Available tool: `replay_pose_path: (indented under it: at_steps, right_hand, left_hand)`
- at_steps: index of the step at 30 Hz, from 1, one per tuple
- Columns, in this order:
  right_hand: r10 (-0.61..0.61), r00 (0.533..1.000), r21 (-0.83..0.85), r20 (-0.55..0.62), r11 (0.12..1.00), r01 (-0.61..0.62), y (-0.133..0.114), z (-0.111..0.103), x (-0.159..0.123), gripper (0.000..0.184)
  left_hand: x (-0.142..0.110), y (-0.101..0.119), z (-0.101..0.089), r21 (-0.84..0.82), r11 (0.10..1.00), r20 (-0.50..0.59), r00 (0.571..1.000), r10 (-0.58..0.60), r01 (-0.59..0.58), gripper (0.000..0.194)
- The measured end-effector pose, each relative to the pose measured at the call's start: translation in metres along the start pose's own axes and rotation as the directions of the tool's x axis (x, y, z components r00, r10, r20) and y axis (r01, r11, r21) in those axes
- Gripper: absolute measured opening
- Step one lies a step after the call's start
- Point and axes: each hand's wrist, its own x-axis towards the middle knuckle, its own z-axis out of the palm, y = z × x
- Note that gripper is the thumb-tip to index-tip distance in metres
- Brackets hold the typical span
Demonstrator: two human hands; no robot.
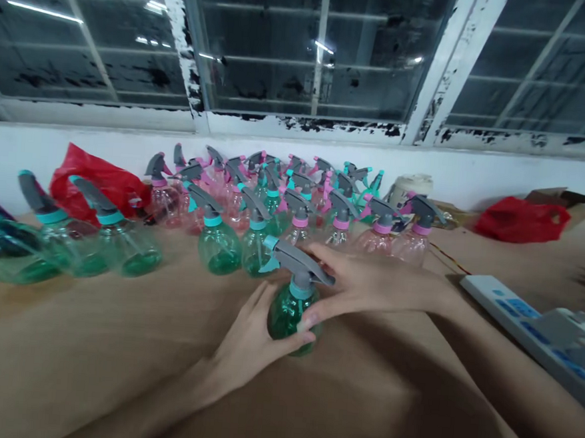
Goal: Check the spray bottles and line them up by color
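Note:
A green see-through spray bottle (pixel 286 315) with a grey and teal trigger head stands upright between my two hands at the middle of the table. My left hand (pixel 252 329) curls round its left and front side, thumb across the front. From the right, my right hand (pixel 341 282) grips it, thumb on the body and fingers behind the neck. Just behind are two more green spray bottles (pixel 219 246) and a row of pink spray bottles (pixel 299 229). Further left stand other green spray bottles (pixel 128 251), blurred.
Many more bottles crowd against the wall below the window (pixel 308 60). Red plastic bags lie at the left (pixel 97 179) and right (pixel 520 220). A white and blue power strip (pixel 504 304) lies right of my right forearm. A cardboard box (pixel 581 209) is at the far right.

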Motion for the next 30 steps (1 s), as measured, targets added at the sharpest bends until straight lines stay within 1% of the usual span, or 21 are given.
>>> replay_pose_path:
  at_steps: [2, 3, 5, 9, 13, 15, 19, 23, 26, 28, 30]
  right_hand:
    - [-0.064, 0.998, 0.075, -0.013, 0.995, 0.065, 0.011, 0.003, 0.000, 0.068]
    - [-0.095, 0.995, 0.111, -0.022, 0.989, 0.097, 0.016, 0.006, 0.002, 0.073]
    - [-0.132, 0.989, 0.169, -0.070, 0.975, 0.143, 0.023, 0.012, 0.009, 0.074]
    - [-0.149, 0.964, 0.282, -0.221, 0.936, 0.209, 0.033, 0.032, 0.024, 0.064]
    - [-0.117, 0.929, 0.370, -0.352, 0.894, 0.253, 0.036, 0.050, 0.031, 0.038]
    - [-0.111, 0.910, 0.402, -0.400, 0.871, 0.283, 0.034, 0.056, 0.032, 0.032]
    - [-0.126, 0.892, 0.407, -0.435, 0.856, 0.320, 0.033, 0.059, 0.033, 0.027]
    - [-0.086, 0.896, 0.418, -0.436, 0.862, 0.286, 0.040, 0.058, 0.032, 0.023]
    - [-0.071, 0.896, 0.415, -0.438, 0.869, 0.272, 0.041, 0.059, 0.031, 0.018]
    - [-0.085, 0.892, 0.396, -0.444, 0.874, 0.281, 0.039, 0.059, 0.031, 0.015]
    - [-0.104, 0.881, 0.359, -0.462, 0.886, 0.293, 0.036, 0.059, 0.031, 0.012]
  left_hand:
    - [0.005, -0.002, 0.004, -0.009, 1.000, 0.010, 1.000, 0.025, -0.025, 0.065]
    - [0.007, -0.003, 0.006, -0.013, 0.999, 0.022, 0.999, 0.045, -0.044, 0.067]
    - [0.010, -0.005, 0.009, -0.020, 0.997, 0.053, 0.996, 0.079, -0.078, 0.067]
    - [0.013, -0.010, 0.015, -0.008, 0.996, 0.064, 0.994, 0.086, -0.086, 0.070]
    - [0.014, -0.014, 0.020, 0.011, 0.996, 0.054, 0.995, 0.084, -0.085, 0.081]
    - [0.014, -0.018, 0.021, 0.016, 0.995, 0.079, 0.992, 0.095, -0.096, 0.086]
    - [0.013, -0.025, 0.016, 0.058, 0.993, 0.190, 0.978, 0.092, -0.104, 0.099]
    - [0.015, -0.028, 0.008, 0.171, 0.978, 0.299, 0.952, 0.061, -0.116, 0.107]
    - [0.016, -0.025, 0.006, 0.221, 0.973, 0.337, 0.942, -0.004, -0.075, 0.106]
    - [0.016, -0.023, 0.007, 0.224, 0.974, 0.350, 0.935, -0.047, -0.035, 0.102]
    - [0.015, -0.021, 0.008, 0.211, 0.977, 0.363, 0.930, -0.058, -0.022, 0.100]
